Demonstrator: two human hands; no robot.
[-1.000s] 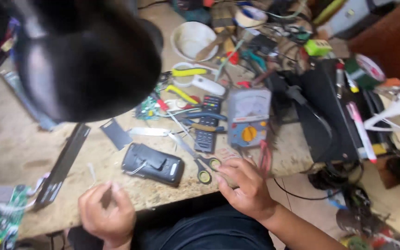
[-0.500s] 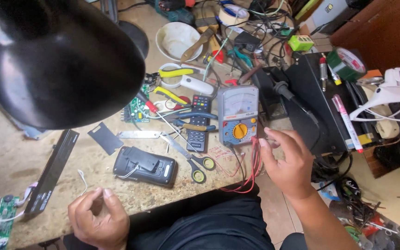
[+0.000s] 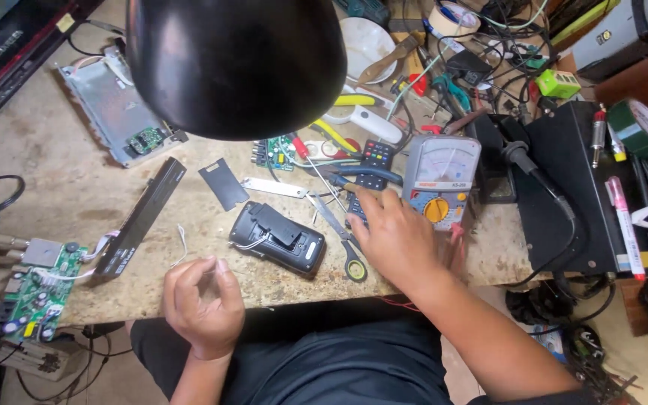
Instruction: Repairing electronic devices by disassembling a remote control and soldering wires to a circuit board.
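Note:
My right hand point(image 3: 395, 236) reaches across the bench, its fingertips down among the tools by a dark keypad point(image 3: 375, 156) and blue-handled pliers point(image 3: 369, 174), just left of a grey multimeter with an orange dial point(image 3: 441, 176). Whether it grips anything is hidden under the fingers. Scissors with yellow-ringed handles point(image 3: 350, 262) lie beside its thumb. My left hand point(image 3: 200, 304) hovers at the near bench edge, fingers curled towards the thumb, with nothing visible in it. Between the hands lies an opened black device point(image 3: 279, 238).
A black lamp shade point(image 3: 238, 64) hangs over the bench and hides part of it. A green circuit board point(image 3: 39, 289) sits at the left edge, near a long black strip point(image 3: 140, 217). A black box point(image 3: 564, 187) and green tape roll point(image 3: 639, 127) are on the right.
My right hand has moved left from the red leads below the multimeter to the tools by the keypad. My left hand stays curled near the bench edge. The view has shifted.

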